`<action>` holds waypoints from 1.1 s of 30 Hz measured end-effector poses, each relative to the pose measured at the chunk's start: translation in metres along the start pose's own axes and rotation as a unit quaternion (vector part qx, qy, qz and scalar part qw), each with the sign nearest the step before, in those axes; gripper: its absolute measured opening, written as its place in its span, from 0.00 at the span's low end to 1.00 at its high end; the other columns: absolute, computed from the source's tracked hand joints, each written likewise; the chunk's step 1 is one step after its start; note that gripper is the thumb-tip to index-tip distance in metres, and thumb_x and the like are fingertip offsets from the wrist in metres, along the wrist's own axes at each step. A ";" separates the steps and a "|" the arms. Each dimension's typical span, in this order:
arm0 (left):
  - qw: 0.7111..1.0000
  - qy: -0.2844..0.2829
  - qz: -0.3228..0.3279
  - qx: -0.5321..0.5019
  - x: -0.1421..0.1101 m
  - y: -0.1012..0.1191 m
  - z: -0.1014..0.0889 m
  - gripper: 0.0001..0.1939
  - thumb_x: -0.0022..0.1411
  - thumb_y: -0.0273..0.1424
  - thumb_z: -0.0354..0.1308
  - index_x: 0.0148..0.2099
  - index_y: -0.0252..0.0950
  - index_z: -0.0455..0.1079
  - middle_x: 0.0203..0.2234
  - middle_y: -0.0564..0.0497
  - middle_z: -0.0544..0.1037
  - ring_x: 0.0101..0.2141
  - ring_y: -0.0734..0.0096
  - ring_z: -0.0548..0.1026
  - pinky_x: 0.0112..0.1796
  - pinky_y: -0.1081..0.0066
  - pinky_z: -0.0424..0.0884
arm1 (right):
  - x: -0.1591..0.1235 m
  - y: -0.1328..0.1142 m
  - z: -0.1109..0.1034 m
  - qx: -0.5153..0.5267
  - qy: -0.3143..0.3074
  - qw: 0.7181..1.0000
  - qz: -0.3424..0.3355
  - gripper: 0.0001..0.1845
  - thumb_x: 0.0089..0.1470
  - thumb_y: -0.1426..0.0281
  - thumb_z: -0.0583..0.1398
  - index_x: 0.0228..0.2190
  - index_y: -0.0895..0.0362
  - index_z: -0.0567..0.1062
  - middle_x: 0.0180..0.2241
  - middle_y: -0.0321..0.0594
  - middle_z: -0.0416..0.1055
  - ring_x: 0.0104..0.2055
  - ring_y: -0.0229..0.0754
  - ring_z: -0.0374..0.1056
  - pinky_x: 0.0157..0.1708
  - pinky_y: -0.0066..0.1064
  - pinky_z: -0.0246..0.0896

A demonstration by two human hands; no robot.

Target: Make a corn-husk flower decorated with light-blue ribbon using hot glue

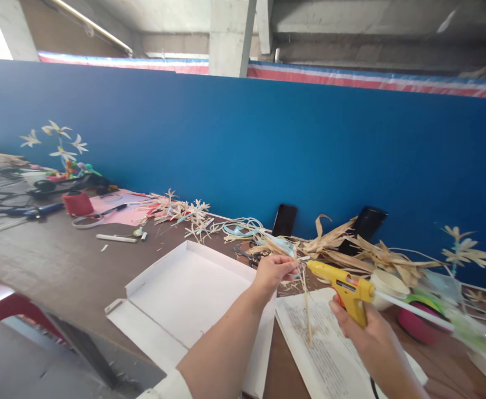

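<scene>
My right hand (365, 332) is wrapped round the handle of a yellow hot glue gun (338, 280). A long white glue stick (413, 311) sticks out of its back end. The gun's nozzle points left, close to the fingers of my left hand (274, 274). Those fingers are pinched on a thin straw-coloured strip (307, 310), which hangs down over a printed sheet of paper (321, 354). What sits at the strip's upper end is too small to make out. Left of the paper, under my left forearm, lies an open white cardboard box (197, 293).
Dried husk strips (330, 241) lie along the blue partition (243, 149), with a black phone (285, 220) leaning there. Straw flowers (465, 252) stand at right. A white cup (388, 285) and a pink tape roll (419, 321) sit near my right hand. Cables (1, 199) clutter the far left.
</scene>
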State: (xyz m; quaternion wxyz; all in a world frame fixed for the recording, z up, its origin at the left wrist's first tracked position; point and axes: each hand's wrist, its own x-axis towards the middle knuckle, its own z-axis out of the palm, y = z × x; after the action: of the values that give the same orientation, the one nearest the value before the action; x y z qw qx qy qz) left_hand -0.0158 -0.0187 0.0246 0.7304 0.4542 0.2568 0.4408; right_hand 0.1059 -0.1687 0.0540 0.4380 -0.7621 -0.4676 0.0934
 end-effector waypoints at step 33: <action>0.999 0.033 0.004 -0.033 0.006 -0.002 -0.006 0.14 0.40 0.35 0.67 0.29 0.30 0.75 0.21 0.51 0.74 0.22 0.79 0.69 0.24 0.78 0.66 | 0.050 0.046 -0.010 0.308 -0.014 0.919 0.246 0.16 0.34 0.64 0.68 0.27 0.60 0.75 0.18 0.32 0.64 0.18 0.31 0.59 0.16 0.21 0.59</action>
State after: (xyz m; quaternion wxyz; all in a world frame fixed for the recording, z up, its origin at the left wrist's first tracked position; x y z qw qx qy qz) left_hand -0.0163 -0.0111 0.0201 0.7344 0.4162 0.2637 0.4668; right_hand 0.1676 -0.1432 0.0383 0.6078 -0.6791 -0.2194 0.3481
